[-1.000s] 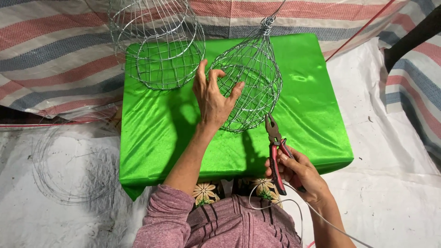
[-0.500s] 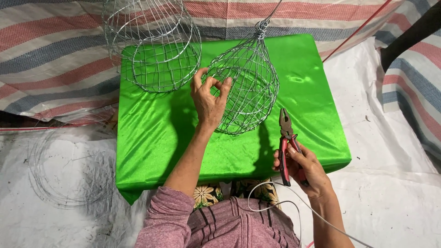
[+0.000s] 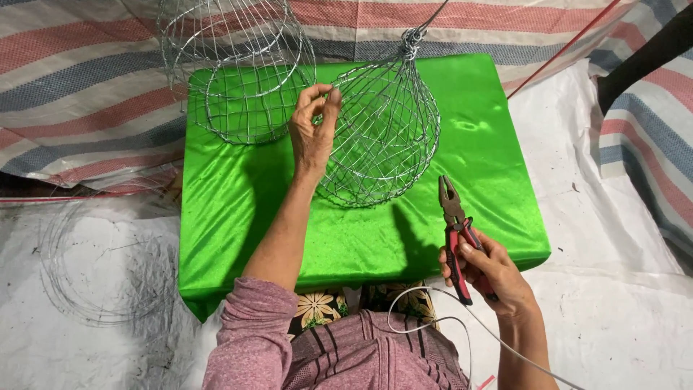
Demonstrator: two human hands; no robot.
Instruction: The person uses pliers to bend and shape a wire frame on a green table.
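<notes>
Wire cage (image 3: 386, 130) pinched by left hand (image 3: 312, 137) — right hand (image 3: 491, 271) holds pliers (image 3: 456, 231).

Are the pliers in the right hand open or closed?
Closed: the pliers show their jaws pressed together, and the right hand wraps both red handles.

Bright green cloth (image 3: 238, 209); red-handled pliers (image 3: 456, 238); silver wire basket (image 3: 382, 130).

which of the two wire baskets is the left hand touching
The left hand pinches the teardrop-shaped wire basket at the middle of the green cushion, its top twisted to a point. The rounder open wire basket behind is untouched.
</notes>
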